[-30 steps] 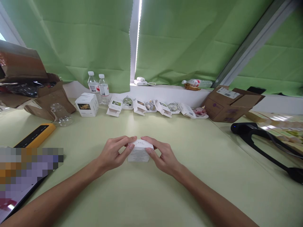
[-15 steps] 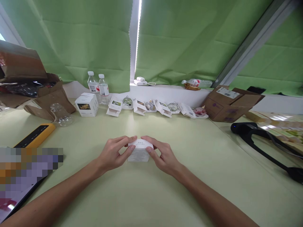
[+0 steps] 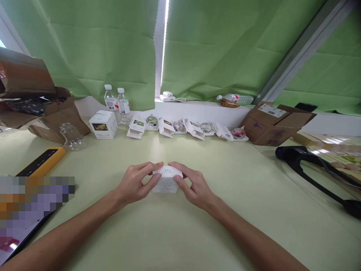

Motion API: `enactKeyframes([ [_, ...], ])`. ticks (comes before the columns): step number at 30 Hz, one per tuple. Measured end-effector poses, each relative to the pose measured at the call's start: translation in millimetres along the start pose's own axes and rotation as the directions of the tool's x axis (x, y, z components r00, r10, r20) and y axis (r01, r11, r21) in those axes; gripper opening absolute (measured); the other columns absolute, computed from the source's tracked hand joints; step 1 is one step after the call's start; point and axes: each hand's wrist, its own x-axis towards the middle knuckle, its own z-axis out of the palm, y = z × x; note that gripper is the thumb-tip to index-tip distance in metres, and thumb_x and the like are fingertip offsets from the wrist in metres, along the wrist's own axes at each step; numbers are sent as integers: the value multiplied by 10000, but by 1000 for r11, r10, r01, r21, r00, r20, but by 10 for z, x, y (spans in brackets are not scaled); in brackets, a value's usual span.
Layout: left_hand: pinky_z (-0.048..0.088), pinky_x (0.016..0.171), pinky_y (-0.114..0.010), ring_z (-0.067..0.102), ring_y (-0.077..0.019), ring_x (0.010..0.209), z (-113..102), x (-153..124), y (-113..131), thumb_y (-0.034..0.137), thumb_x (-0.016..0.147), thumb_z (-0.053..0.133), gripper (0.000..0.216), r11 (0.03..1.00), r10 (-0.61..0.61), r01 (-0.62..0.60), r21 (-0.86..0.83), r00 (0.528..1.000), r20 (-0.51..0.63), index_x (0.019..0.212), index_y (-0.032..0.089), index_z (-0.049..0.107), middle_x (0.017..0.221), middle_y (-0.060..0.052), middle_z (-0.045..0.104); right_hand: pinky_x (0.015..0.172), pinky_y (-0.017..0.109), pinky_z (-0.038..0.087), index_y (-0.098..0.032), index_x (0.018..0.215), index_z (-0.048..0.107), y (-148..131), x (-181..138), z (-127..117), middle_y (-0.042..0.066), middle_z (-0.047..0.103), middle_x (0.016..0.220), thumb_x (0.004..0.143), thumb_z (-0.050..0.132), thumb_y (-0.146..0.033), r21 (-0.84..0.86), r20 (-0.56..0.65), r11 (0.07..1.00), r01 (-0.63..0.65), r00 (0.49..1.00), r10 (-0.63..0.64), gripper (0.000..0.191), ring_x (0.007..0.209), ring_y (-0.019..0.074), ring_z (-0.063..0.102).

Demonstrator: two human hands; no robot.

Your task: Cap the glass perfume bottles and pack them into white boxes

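Note:
A small white box [image 3: 166, 181] with faint print on its top stands on the pale green table [image 3: 180, 233], straight ahead of me. My left hand [image 3: 135, 183] grips its left side, fingers curled over the top edge. My right hand [image 3: 194, 185] grips its right side the same way. The fingertips of both hands nearly meet over the box's top.
Along the back edge lie several opened small white boxes [image 3: 166, 128] and glass ornaments [image 3: 152, 121], a closed white box [image 3: 103, 124] and two water bottles [image 3: 117, 102]. Cardboard boxes stand at the left [image 3: 56, 116] and right [image 3: 272, 122]. A yellow power strip [image 3: 42, 162] lies left, a black device [image 3: 310, 165] right.

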Motion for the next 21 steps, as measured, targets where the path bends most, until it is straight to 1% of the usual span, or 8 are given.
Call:
enactKeyframes([
  [11,488,611,-241,615,-131,714,-7,6,11,194,895,505,319,1000,-4,4,2,1000,8,1207,197,571,854,-45,680,702,263,552,-242,1276,508,-4,-8,12,48,681,1059,968,412,-336,1,-5,1000,6,1000,-6,337,790,147,643],
  [16,473,597,-232,609,-127,706,-5,4,13,209,905,490,319,1000,-4,4,10,1000,15,1216,186,555,852,-47,679,689,264,550,-253,1281,502,4,-10,15,49,670,1089,966,414,-352,0,-6,1000,1,1000,-1,341,788,148,640],
  [18,464,588,-228,599,-122,682,-1,-1,16,222,908,481,303,1000,-11,10,25,1000,17,1200,187,556,835,-39,673,672,261,547,-257,1314,474,10,-18,18,46,675,1040,961,426,-369,-10,-5,1000,-27,1000,26,374,755,146,641],
  [21,454,583,-224,578,-115,651,0,-7,19,260,915,461,285,998,-45,44,47,999,27,1179,196,548,832,-26,665,606,247,537,-248,1382,385,13,-31,24,30,669,884,952,441,-394,-10,7,995,-100,995,100,457,687,146,645],
])
